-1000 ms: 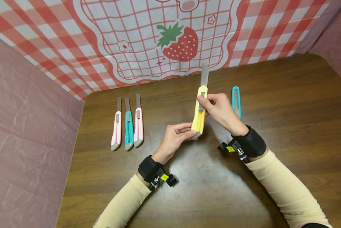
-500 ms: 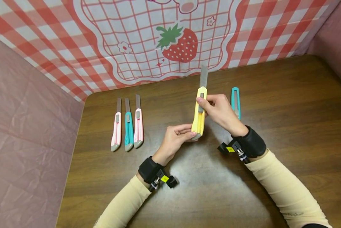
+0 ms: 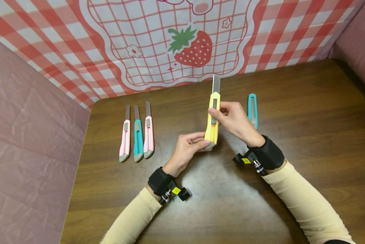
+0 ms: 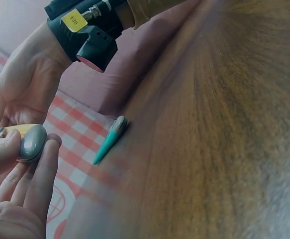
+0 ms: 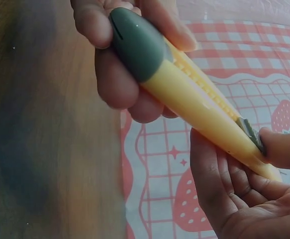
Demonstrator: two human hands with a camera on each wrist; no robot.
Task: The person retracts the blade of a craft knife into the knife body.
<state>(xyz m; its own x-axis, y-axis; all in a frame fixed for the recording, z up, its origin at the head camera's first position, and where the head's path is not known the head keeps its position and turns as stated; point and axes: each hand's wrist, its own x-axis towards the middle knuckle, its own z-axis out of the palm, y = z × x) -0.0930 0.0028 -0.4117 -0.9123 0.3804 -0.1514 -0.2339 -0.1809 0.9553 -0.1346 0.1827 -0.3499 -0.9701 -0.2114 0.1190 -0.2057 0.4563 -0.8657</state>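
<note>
A yellow utility knife (image 3: 212, 130) is held up over the table, blade (image 3: 216, 84) extended and pointing away. My left hand (image 3: 186, 149) pinches its grey end cap (image 4: 33, 143) between thumb and fingers. Higher on the body, my right hand (image 3: 235, 120) grips the knife, its thumb on the grey slider (image 5: 251, 134). In the right wrist view the yellow body (image 5: 194, 109) slants between both hands. Behind the right hand lies a teal utility knife (image 3: 252, 106), its lower end hidden by that hand and no blade showing.
At the left of the wooden table (image 3: 109, 189) lie a pink utility knife (image 3: 125, 140), a teal one (image 3: 138, 140) and another pink one (image 3: 148, 137), side by side with blades out. A checked strawberry cloth (image 3: 194, 47) hangs along the back edge.
The right thumb and the slider have moved down toward the left hand, and the yellow knife's blade shows shorter. The knife has tipped slightly left. The left hand stays in place.
</note>
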